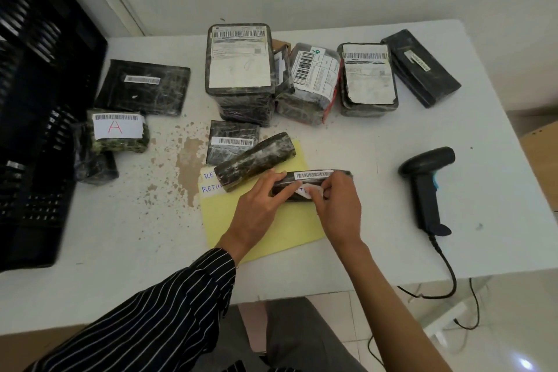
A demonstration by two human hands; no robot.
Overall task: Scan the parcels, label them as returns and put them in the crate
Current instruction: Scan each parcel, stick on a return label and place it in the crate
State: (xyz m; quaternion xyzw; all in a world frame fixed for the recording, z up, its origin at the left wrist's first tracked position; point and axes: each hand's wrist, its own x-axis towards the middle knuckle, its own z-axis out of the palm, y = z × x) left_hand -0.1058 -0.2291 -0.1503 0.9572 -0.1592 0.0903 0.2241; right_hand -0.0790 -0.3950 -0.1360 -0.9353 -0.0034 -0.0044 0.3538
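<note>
My left hand (256,205) grips the parcel (314,180), long axis left-right, at its left end; my right hand (335,205) pinches the return label (306,192) against its near face.

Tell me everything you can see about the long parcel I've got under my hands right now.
The parcel is a long, narrow block wrapped in dark, glossy plastic film, lying flat on the yellow sheet near the table's front. A white barcode strip runs along its top. The left hand grips its left end; the right hand pinches a white label against its near side. Another dark parcel lies angled just behind it.
</note>
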